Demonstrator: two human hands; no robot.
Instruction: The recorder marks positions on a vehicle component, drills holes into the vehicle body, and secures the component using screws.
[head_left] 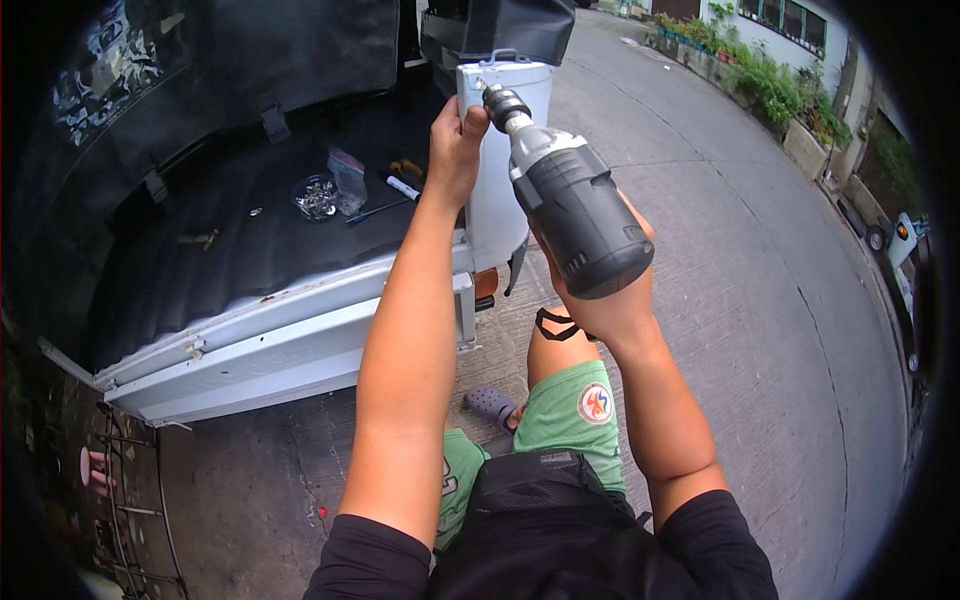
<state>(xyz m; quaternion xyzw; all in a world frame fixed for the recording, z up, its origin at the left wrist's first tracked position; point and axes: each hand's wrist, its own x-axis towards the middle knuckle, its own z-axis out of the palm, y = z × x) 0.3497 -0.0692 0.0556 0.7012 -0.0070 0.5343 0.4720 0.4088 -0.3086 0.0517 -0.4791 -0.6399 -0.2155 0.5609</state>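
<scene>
My right hand grips a black and silver power drill, its body hiding most of my fingers. The drill's chuck points away from me at the top of a white metal corner post on the truck bed; whether the tip touches it is hard to tell. My left hand is closed on the left edge of that post, its thumb close beside the chuck. A metal latch sits at the post's top, below a black padded cover.
A bowl of small metal parts, a plastic bag and tools lie on the black bed liner. The white side rail crosses left of my legs. A paved road runs right, past planters. A metal rack stands lower left.
</scene>
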